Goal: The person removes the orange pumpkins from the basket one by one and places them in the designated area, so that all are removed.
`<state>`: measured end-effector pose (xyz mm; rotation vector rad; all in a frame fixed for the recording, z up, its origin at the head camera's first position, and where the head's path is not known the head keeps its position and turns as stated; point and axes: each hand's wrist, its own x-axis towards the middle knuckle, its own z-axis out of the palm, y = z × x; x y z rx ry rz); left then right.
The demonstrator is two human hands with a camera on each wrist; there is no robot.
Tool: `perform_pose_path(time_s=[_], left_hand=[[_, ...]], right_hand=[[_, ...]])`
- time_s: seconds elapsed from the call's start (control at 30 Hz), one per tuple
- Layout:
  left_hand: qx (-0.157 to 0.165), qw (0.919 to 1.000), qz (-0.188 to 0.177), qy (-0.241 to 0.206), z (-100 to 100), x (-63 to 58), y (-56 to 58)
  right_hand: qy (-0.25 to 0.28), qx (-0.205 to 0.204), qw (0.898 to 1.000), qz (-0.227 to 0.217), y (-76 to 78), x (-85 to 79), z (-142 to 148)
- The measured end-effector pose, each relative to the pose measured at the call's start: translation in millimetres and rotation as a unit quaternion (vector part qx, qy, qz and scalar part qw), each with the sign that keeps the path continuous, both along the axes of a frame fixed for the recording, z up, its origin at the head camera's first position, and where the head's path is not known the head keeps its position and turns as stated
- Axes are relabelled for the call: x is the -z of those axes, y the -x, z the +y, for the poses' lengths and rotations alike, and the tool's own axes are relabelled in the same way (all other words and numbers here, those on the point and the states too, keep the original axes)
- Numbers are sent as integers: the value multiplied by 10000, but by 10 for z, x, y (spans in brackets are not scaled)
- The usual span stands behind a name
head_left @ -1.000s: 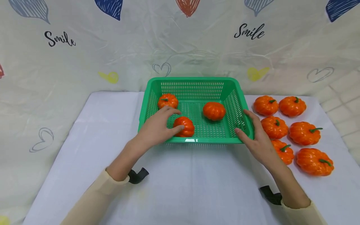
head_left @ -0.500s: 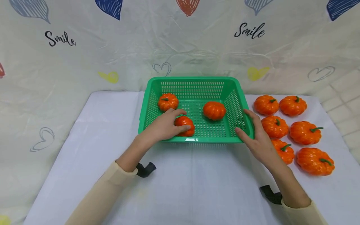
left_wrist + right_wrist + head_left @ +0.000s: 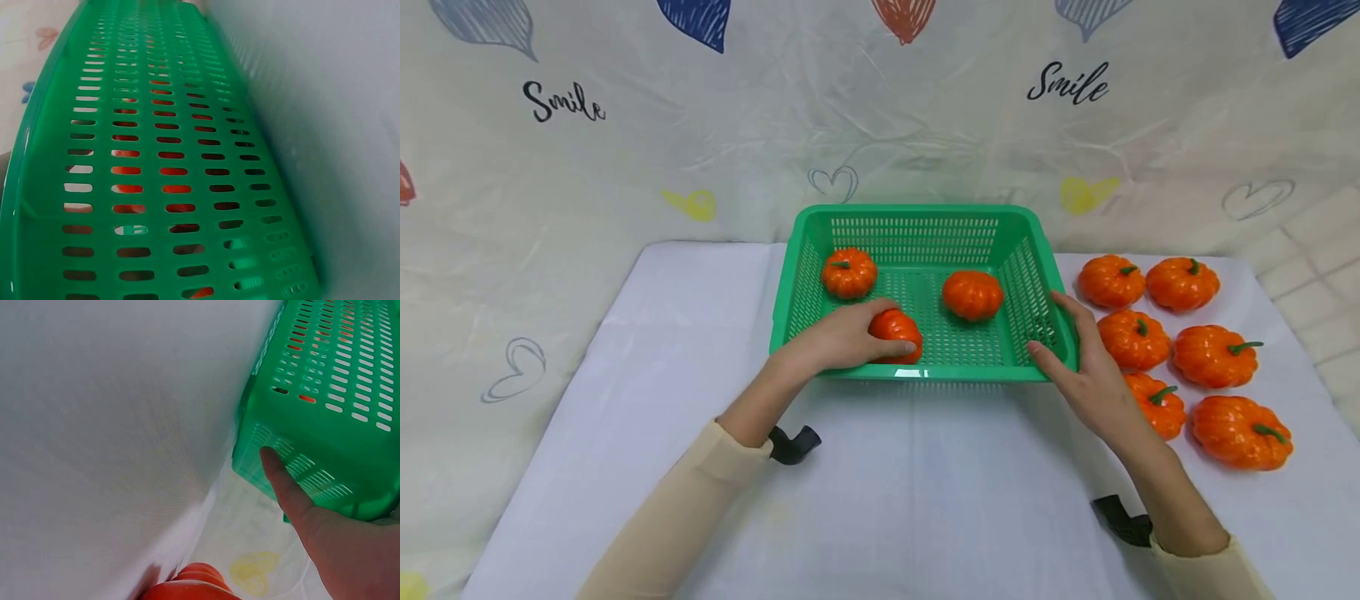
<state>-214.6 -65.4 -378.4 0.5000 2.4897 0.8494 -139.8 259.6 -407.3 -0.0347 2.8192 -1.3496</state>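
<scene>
Inside the green plastic basket [image 3: 917, 211], my left hand [image 3: 842, 337] grips a small orange pumpkin [image 3: 898, 325] near the front wall, thumb in front and fingers behind. Two more pumpkins sit in the basket: one with a green stem [image 3: 848, 273] at back left, another [image 3: 973, 295] right of centre. My right hand [image 3: 1088, 371] holds the basket's front right corner, thumb over the rim. In the right wrist view one finger [image 3: 284, 484] lies along the basket's outside. The left wrist view shows the slotted basket wall [image 3: 144, 147], with orange visible through the slots; the left hand is hidden there.
Several orange pumpkins [image 3: 1213, 356] with green stems stand on the white-covered table [image 3: 925, 500], right of the basket and close beside my right hand. A printed plastic sheet [image 3: 917, 108] hangs behind the table's back edge.
My left hand has moved right and down onto the front pumpkin, and its fingers and thumb have closed round it. The right hand stays on the basket corner.
</scene>
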Motion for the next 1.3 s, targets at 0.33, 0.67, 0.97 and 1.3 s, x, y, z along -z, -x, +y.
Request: perform_pose_path(time_s=[0.33, 0.67, 0.97, 1.3], left_hand=[[-870, 9942, 295, -561, -37, -18, -23], [-1245, 9734, 769, -1762, -54, -36, -1], [-1346, 9492, 1359, -2497, -173, -48, -62], [-1475, 9387, 1813, -2535, -331, -182, -77]], right_hand=[[35, 13, 10000, 38, -10, 20, -2], [-38, 42, 10000, 54, -6, 30, 5], [47, -8, 10000, 40, 19, 33, -18], [164, -14, 9999, 44, 8, 10, -7]])
